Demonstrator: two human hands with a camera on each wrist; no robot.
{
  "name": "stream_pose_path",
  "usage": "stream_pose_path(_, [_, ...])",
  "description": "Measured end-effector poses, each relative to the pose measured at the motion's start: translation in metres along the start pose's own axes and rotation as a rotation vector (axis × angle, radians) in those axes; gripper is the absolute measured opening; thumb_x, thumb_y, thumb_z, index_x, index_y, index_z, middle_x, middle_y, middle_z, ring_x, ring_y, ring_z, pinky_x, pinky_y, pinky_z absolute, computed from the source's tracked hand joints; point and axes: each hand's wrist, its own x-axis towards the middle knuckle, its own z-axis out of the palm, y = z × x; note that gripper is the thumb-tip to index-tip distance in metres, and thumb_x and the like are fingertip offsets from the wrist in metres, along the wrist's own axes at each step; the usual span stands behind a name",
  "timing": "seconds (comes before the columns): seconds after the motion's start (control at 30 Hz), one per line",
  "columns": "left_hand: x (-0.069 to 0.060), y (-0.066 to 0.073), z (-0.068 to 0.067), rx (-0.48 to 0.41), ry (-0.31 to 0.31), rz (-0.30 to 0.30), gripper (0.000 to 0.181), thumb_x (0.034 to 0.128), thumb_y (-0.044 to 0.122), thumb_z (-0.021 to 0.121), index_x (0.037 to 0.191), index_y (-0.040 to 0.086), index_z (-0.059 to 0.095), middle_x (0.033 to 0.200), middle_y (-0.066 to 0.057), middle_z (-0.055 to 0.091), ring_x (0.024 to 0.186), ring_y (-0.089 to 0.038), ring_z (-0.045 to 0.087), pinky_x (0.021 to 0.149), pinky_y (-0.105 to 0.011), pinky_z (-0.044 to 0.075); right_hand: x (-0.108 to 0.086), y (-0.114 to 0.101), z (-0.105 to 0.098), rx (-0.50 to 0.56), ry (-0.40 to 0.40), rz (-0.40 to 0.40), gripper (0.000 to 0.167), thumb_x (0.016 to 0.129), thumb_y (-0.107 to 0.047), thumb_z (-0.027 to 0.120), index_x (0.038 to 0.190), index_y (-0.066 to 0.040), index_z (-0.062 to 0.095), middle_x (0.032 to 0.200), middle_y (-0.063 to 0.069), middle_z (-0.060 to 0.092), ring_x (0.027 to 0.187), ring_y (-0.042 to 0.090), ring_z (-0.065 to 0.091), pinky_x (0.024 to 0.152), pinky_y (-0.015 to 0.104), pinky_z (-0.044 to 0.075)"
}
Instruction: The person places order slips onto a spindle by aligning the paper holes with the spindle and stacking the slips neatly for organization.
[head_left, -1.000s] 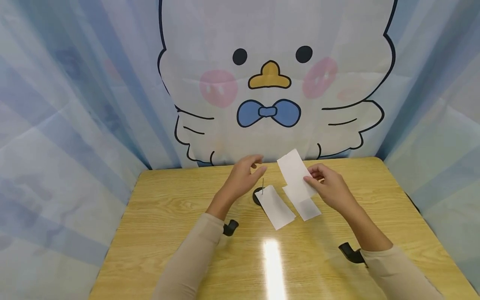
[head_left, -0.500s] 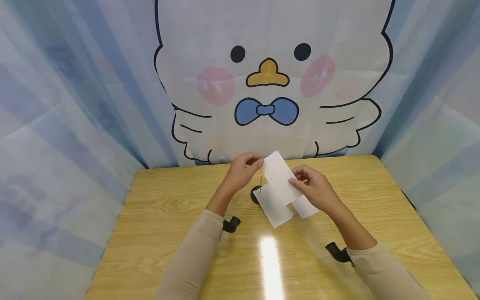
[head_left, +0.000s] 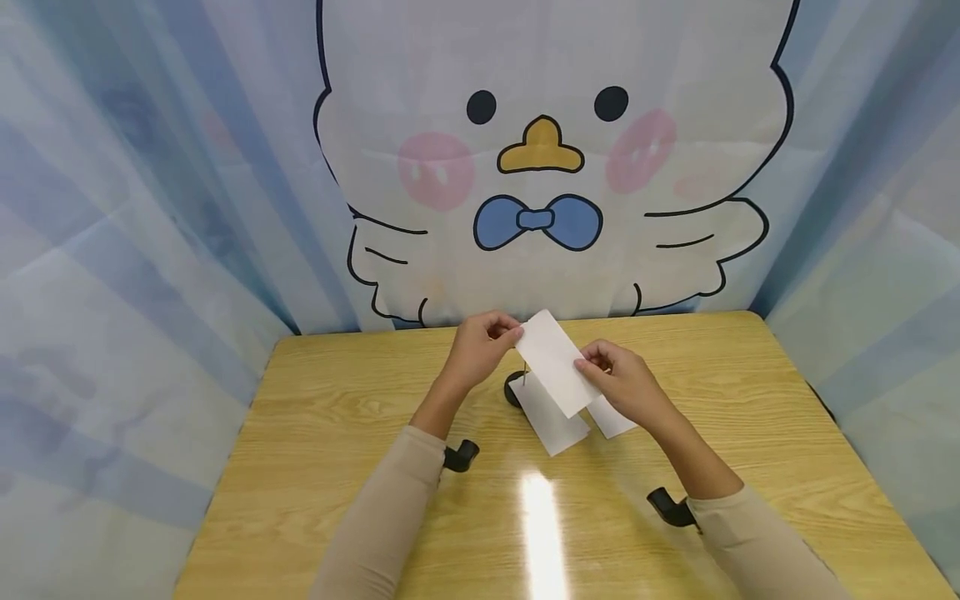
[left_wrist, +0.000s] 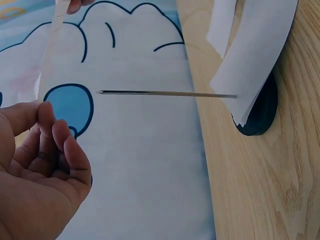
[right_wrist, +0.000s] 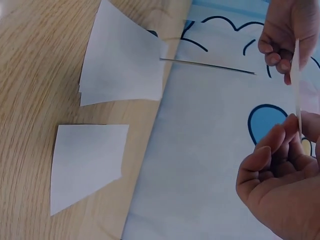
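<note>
A white paper slip (head_left: 557,365) is pinched at its left corner by my left hand (head_left: 480,354) and at its right edge by my right hand (head_left: 625,385). Below it stands a paper spike (left_wrist: 165,93), a thin upright metal needle on a round black base (left_wrist: 267,112). Several white slips (head_left: 550,423) are pierced by the needle and lie low over the base. The held slip is above the needle's tip, apart from it in both wrist views. Another white slip (right_wrist: 90,165) lies loose on the table, to the right of the spike.
The wooden table (head_left: 337,492) has its back edge just beyond the hands. A curtain (head_left: 536,283) with a cartoon bird hangs behind it, and more curtains enclose both sides. Black camera mounts (head_left: 671,507) stick out at both wrists.
My right hand has carried the paper slip leftward to over the spike. My left hand, which held nothing a second ago, now pinches the slip's left corner.
</note>
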Motion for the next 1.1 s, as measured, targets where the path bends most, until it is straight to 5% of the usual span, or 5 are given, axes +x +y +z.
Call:
stream_pose_path(0.2, [0.001, -0.004, 0.005, -0.006, 0.042, -0.008, 0.014, 0.1007, 0.02, 0.069, 0.099, 0.009, 0.076, 0.09, -0.006, 0.071, 0.083, -0.019, 0.066, 0.068, -0.027, 0.052, 0.002, 0.01, 0.001, 0.006, -0.039, 0.056, 0.025, 0.107, -0.029, 0.058, 0.103, -0.005, 0.064, 0.092, 0.008, 0.062, 0.08, 0.02, 0.053, 0.064, 0.028, 0.044])
stream_pose_path(0.8, [0.003, -0.018, 0.014, -0.02, 0.058, -0.075, 0.016, 0.1018, 0.018, 0.066, 0.102, 0.006, 0.076, 0.089, -0.009, 0.071, 0.091, -0.033, 0.071, 0.07, -0.028, 0.053, -0.002, 0.025, 0.006, -0.013, -0.061, 0.096, 0.025, 0.106, -0.028, 0.06, 0.106, -0.004, 0.068, 0.087, 0.006, 0.061, 0.079, 0.019, 0.052, 0.064, 0.029, 0.044])
stream_pose_path(1.1, [0.006, -0.024, 0.018, -0.015, 0.051, -0.068, 0.014, 0.1006, 0.014, 0.067, 0.1, 0.004, 0.076, 0.088, -0.009, 0.073, 0.078, -0.016, 0.067, 0.07, -0.027, 0.057, -0.003, 0.028, 0.006, -0.02, -0.054, 0.118, 0.024, 0.105, -0.027, 0.061, 0.106, -0.005, 0.069, 0.087, 0.006, 0.062, 0.078, 0.019, 0.052, 0.064, 0.031, 0.044])
